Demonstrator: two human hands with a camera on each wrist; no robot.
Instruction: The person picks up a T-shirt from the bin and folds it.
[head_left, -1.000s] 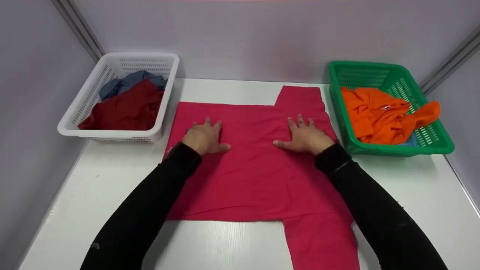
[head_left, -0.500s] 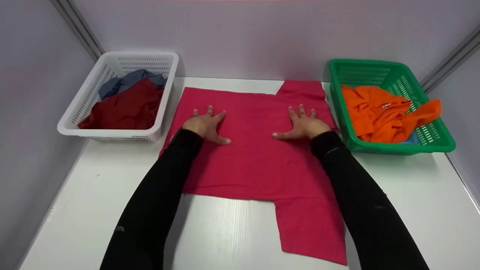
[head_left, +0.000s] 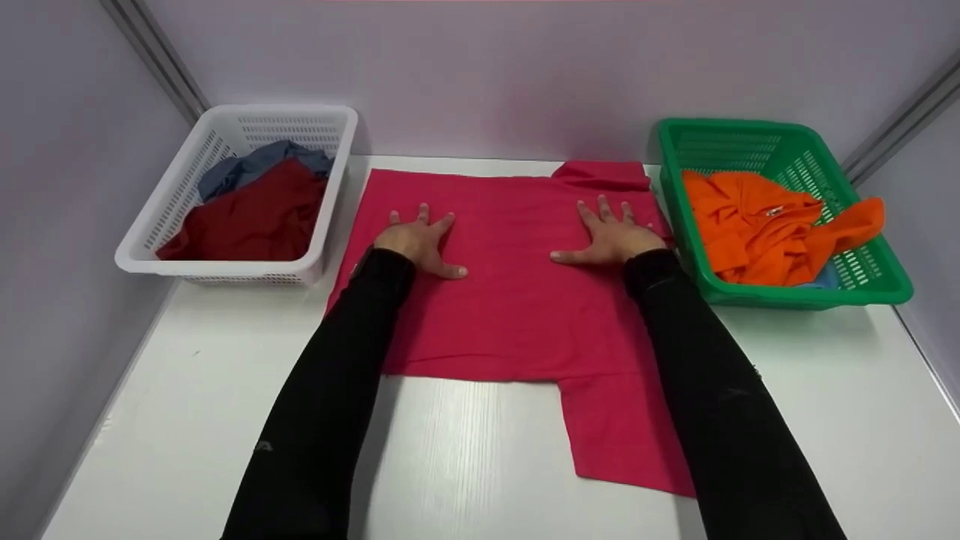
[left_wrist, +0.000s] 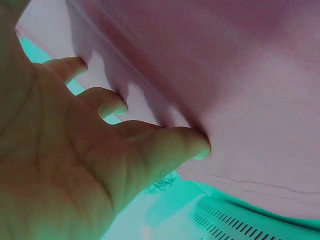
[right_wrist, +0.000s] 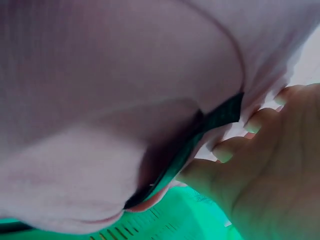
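A crimson T-shirt [head_left: 502, 307] lies spread on the white table, its hem to the left and its sleeves pointing away and toward me. My left hand [head_left: 420, 240] rests on its left part with spread fingers. On the right part, my right hand [head_left: 611, 238] touches the cloth, thumb and fingers splayed. Bunched cloth marks the far sleeve [head_left: 604, 174], close to the back wall. The right wrist view, tinted, shows the neckline [right_wrist: 175, 160] with a dark band beside the fingers. In the left wrist view, fingertips touch the shirt [left_wrist: 260, 100] near a stitched hem.
At the back left, a white basket [head_left: 330, 225] holds dark red and blue-grey clothes [head_left: 255, 214]. A green basket [head_left: 810, 296] stands at the back right, close to the shirt, with an orange garment [head_left: 765, 232] inside. Walls [head_left: 495, 82] enclose the table's back and sides.
Both hands have slid the T-shirt away from me, toward the back wall. Its far sleeve has bunched up, and the near sleeve's end has come into view.
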